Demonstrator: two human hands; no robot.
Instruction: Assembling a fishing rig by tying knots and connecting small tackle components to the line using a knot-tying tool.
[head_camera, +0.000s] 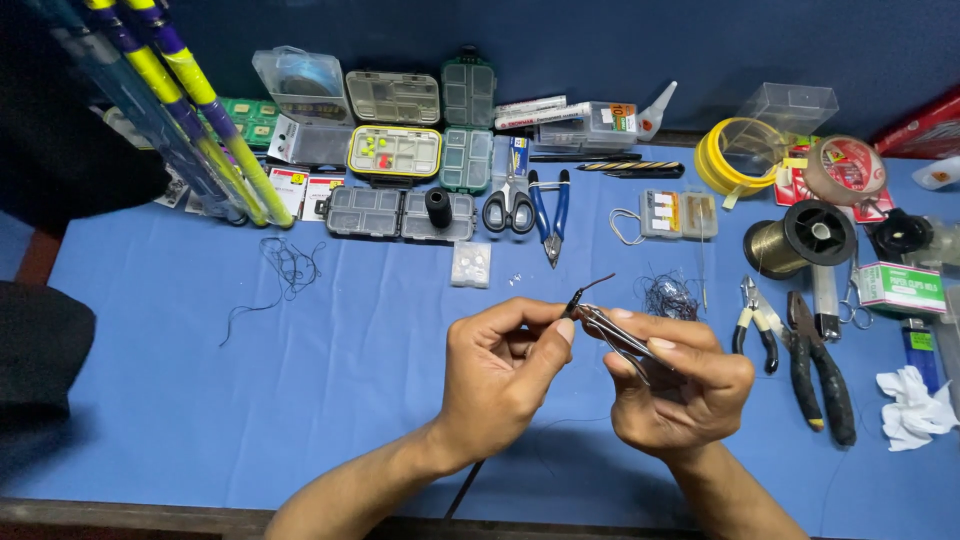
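Across the whole view runs the blue table (300, 400), and I work down from it. Top left lean the rods (170, 100), yellow and purple. Behind my hands sit the tackle boxes (395, 150), some open, then the line spool (800, 240) at right, the scissors (510, 205), the blue pliers (550, 215), and the black-handled pliers (820, 370) by my right wrist. A small tangle of dark thread (668, 295) lies just beyond my fingers.

At centre, above the table, my right hand (680, 385) is closed around a slim metal tool (620, 335), thumb and forefinger pressed along its shaft. My left hand (500, 370) is pinched together at the tool's tip, thumb and forefinger meeting on the small dark piece (578, 298) held there, with a short dark strand rising from it. I cannot tell whether the tool's tip actually grips the piece or merely touches it.

My worry is the smallness of that piece: if the left pinch eases while the tool's hold is weak, it may drop onto the table and be lost against the loose thread. A thin line seems to trail under my hands; it could snag a wrist and jerk the piece free. A sharp point near the fingertips could also prick.
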